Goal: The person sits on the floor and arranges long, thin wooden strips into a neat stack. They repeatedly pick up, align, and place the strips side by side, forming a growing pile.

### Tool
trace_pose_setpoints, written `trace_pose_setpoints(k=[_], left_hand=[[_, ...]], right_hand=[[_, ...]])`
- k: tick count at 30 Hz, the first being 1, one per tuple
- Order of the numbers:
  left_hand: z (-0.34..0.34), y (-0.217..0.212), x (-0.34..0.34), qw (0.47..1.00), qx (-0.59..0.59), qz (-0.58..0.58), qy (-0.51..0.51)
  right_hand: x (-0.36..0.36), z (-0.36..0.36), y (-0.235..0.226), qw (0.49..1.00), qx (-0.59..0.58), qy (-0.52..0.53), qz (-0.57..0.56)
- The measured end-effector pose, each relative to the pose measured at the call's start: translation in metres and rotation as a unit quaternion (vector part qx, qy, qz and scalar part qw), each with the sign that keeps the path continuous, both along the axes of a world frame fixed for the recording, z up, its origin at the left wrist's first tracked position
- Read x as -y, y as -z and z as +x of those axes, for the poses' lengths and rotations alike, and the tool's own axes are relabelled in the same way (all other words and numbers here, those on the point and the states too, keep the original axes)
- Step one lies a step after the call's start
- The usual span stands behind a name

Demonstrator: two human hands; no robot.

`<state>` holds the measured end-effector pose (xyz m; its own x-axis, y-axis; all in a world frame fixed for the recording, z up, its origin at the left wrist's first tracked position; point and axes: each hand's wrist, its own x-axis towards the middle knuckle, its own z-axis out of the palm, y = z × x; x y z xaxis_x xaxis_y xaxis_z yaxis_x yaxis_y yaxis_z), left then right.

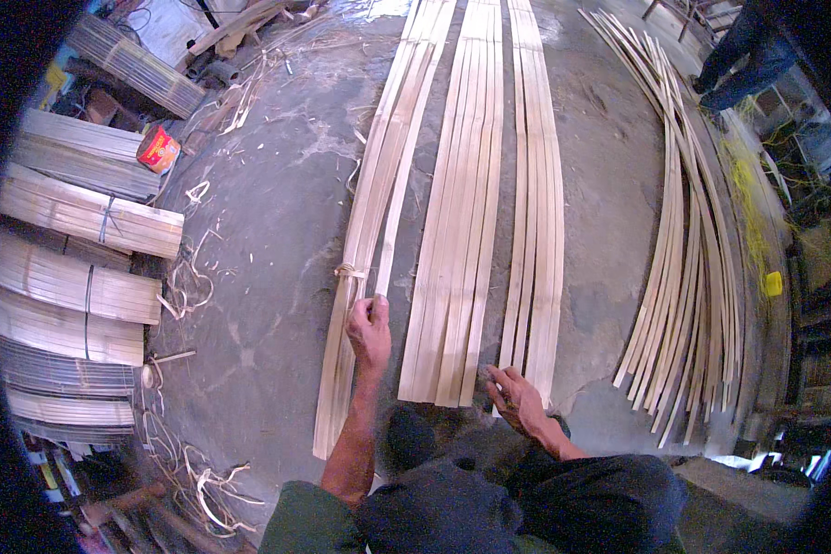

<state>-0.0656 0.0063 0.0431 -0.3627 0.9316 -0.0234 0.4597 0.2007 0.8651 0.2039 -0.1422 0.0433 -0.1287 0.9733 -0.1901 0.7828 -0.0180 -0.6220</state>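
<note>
Long pale bamboo strips lie on the floor in front of me, running away from my knees. My left hand (369, 328) is closed around the near end of one bamboo strip (398, 198), beside a narrow bundle (337, 369) bound with a strip tie (349, 271). In the middle lies a wide row of strips (452, 268), side by side, with near ends roughly level. My right hand (519, 399) is low between that row and the right-hand group of strips (540, 231). Its fingers are curled together at the strip ends; what they pinch is hidden.
Tied stacks of slats (74, 277) line the left, with a red container (158, 150) on them. Loose shavings (203, 489) litter the floor there. A curved heap of thin strips (688, 277) lies right, near a yellow roll (773, 283). A person's legs (748, 60) stand at far right.
</note>
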Motion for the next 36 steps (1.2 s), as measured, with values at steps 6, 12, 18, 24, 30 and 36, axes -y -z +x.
trace_pose_setpoints(k=[6, 12, 18, 24, 30, 36], left_hand=[[0.009, 0.043, 0.012, 0.996, -0.05, -0.07, 0.039], [0.017, 0.042, 0.02, 1.0, -0.019, -0.001, 0.011], [0.008, 0.035, 0.018, 0.998, -0.05, -0.006, 0.04], [0.006, 0.04, 0.032, 0.995, -0.061, -0.054, 0.065], [0.012, 0.043, 0.034, 0.996, -0.059, -0.028, 0.067], [0.005, 0.053, 0.03, 0.995, -0.081, 0.051, 0.036]], right_hand=[[0.003, 0.004, -0.005, 1.0, -0.013, 0.007, -0.027], [0.004, 0.004, -0.005, 0.999, -0.033, 0.021, -0.034], [0.005, 0.0, -0.001, 0.999, -0.039, 0.01, -0.018], [0.002, 0.0, 0.0, 0.999, -0.034, 0.005, -0.038], [0.002, -0.001, 0.001, 0.998, -0.019, -0.007, -0.056], [0.001, -0.002, 0.002, 0.998, -0.049, 0.011, -0.038]])
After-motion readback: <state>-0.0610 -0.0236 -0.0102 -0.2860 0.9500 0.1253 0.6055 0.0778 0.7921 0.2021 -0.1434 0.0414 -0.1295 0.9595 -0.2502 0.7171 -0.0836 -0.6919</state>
